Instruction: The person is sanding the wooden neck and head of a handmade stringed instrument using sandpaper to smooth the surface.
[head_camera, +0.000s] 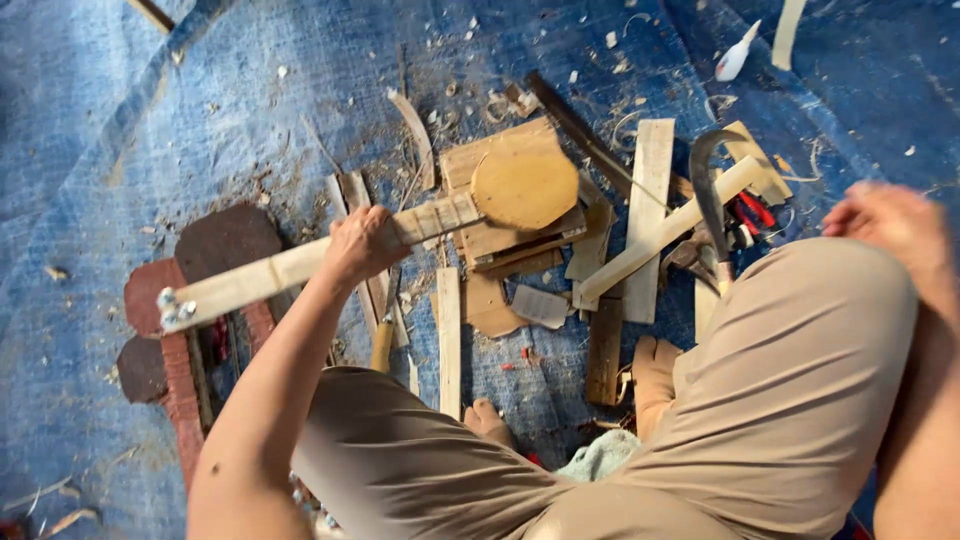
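1. Bent knees in tan trousers (790, 390) fill the lower view, with 2 bare feet showing between them on the blue tarp (90, 120) that covers the floor.
2. Left hand (360, 243): its grip is closed around a long pale wooden neck (270, 272), held roughly level and slanting up to the right above the tarp.
3. That neck ends on the right in a flat, rounded wooden body (524, 186), blurred, which sits over a stack of plywood offcuts (490, 160); its left end carries small metal pegs (170, 308).
4. Right hand (890, 222) rests on the right knee, blurred; I cannot tell whether its grip is open or closed, and nothing shows in it.
5. Under the neck's left end lie dark reddish-brown shaped boards (215, 240).
6. Just beyond the right knee are pale wooden slats (648, 190), a curved dark blade (705, 180) and red-handled pliers (752, 212).
7. Shavings and chips are scattered across the tarp.
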